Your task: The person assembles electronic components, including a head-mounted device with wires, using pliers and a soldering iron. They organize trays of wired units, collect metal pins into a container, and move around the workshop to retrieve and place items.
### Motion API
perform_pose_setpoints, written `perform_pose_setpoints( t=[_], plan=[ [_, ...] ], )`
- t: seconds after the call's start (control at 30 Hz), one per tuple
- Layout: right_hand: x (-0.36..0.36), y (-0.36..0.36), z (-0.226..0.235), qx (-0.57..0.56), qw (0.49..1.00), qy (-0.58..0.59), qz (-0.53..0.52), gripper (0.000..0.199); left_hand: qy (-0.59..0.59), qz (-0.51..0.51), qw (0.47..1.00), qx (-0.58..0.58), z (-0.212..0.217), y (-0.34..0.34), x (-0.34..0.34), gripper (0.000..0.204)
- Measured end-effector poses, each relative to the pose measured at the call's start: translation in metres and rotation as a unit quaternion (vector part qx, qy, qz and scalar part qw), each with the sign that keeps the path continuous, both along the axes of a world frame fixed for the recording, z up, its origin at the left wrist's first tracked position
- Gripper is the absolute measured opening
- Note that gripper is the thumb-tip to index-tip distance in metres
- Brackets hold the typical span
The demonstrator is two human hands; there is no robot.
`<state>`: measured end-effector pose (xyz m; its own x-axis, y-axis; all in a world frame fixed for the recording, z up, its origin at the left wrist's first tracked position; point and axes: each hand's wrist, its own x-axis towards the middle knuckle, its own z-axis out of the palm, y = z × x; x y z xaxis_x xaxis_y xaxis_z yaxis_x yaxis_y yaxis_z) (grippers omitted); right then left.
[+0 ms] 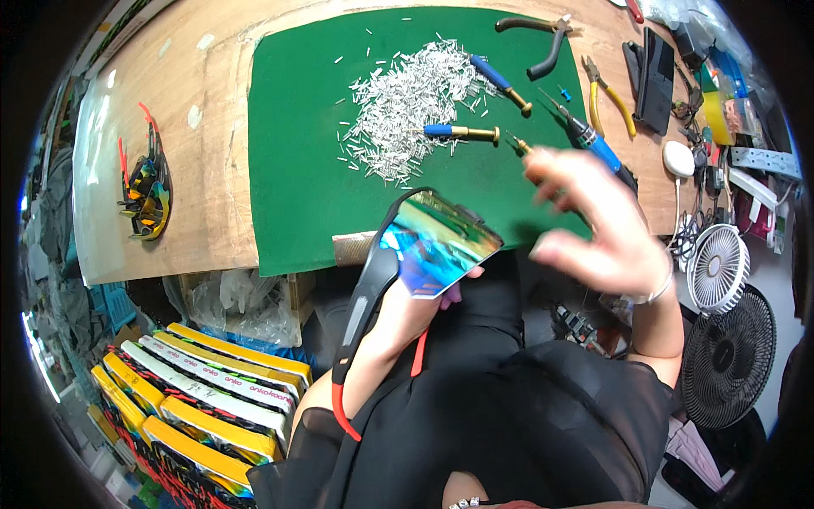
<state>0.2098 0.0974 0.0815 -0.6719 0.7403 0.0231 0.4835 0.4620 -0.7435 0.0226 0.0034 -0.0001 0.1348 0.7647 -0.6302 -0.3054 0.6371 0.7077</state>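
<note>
My left hand (405, 318) grips a pair of sport sunglasses (441, 246) with a mirrored blue-green-gold lens, held over the mat's front edge. One black-and-grey temple with a red tip hangs toward my left forearm. My right hand (598, 225) is blurred, its thumb spread from the curled fingers. Its fingertips are beside a small brass tool (522, 147) with a thin tip; the rest is hidden. Two blue-and-brass precision screwdrivers, one (462, 132) nearer and another (502, 85) farther, lie by a heap of tiny silvery-white pieces (407, 106) on the green mat (297, 170).
A blue electric screwdriver (593, 144), yellow-handled pliers (615, 102) and dark-handled pliers (549, 55) lie at the right. More sunglasses (148, 199) rest at the table's left. Stacked yellow and white eyewear packs (203, 416) stand lower left; fans (717, 270) stand at right.
</note>
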Motion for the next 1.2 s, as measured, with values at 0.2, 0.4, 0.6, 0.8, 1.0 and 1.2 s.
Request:
perform_pose_setpoints(
  t=[0.2, 0.4, 0.6, 0.8, 1.0, 1.2],
  plan=[
    [-0.035, -0.028, -0.044, 0.131, 0.988, 0.051, -0.059, 0.022, -0.04, -0.078, 0.996, 0.013, 0.0, -0.001, -0.008, 0.026],
    [-0.041, -0.025, -0.043, -0.003, 0.994, 0.066, -0.092, 0.011, -0.182, 0.007, 0.982, -0.048, 0.012, -0.012, -0.018, 0.028],
    [-0.041, -0.031, -0.05, -0.006, 0.988, 0.081, -0.128, 0.012, -0.071, -0.012, 0.997, -0.019, 0.015, -0.011, -0.006, 0.02],
    [-0.037, -0.03, -0.055, -0.014, 0.988, 0.082, -0.128, 0.014, -0.061, 0.001, 0.998, -0.015, 0.017, -0.008, -0.003, 0.022],
    [-0.036, -0.029, -0.061, -0.005, 0.989, 0.087, -0.118, 0.016, -0.078, -0.006, 0.996, -0.029, 0.011, -0.008, -0.004, 0.019],
    [-0.039, -0.035, -0.056, 0.091, 0.99, 0.068, -0.086, 0.019, -0.034, -0.058, 0.997, -0.031, 0.0, -0.006, 0.0, 0.024]
  ],
)
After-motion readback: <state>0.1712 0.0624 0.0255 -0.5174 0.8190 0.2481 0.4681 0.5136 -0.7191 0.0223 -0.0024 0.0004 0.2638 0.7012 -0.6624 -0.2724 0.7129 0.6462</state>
